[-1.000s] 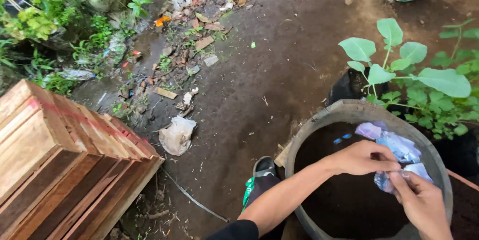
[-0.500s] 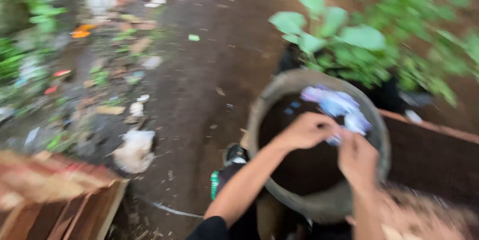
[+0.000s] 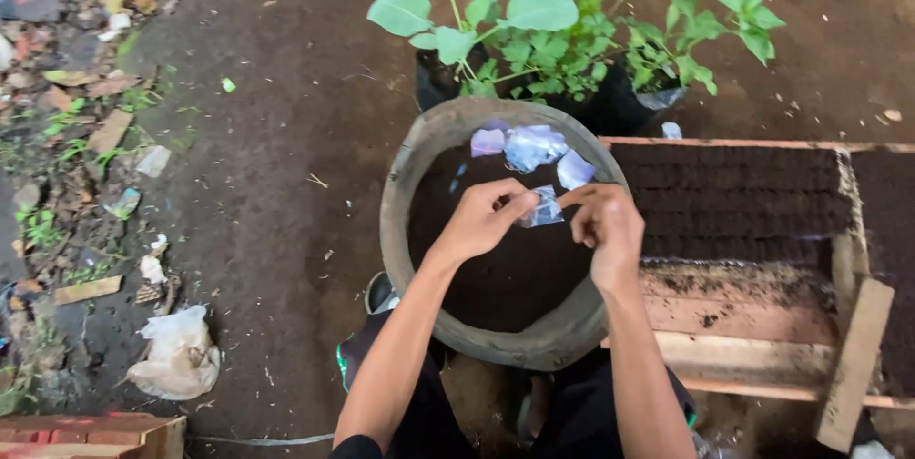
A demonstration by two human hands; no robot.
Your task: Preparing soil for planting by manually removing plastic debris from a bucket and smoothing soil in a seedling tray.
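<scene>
Over a round, worn basin [image 3: 412,259] of dark soil set on bare earth, I hold a small clear plastic packet [image 3: 545,208] between both hands. My left hand [image 3: 486,221] pinches the packet's left edge with thumb and fingers closed on it, and my right hand [image 3: 607,224] grips the right edge, fingertips bent in toward the left hand. The packet hangs just above the soil, toward the far half of the basin. A little beyond it, against the far rim, lie several more packets [image 3: 531,146], pale blue and lilac, bunched together on the soil. Just past the basin stands a black grow bag [image 3: 610,108] with a broad-leaved green plant [image 3: 543,20]. To the right, touching the basin's rim, sits a wooden tray [image 3: 743,321] with soil pressed into rows of small cells. On the ground to the near left lies a crumpled white plastic bag [image 3: 176,354], and a stack of wooden frames [image 3: 91,435] shows at the near-left corner. Leaf litter and scraps [image 3: 81,49] are scattered along the far left edge. My dark shoe [image 3: 367,345] is planted near the basin's near-left side.
</scene>
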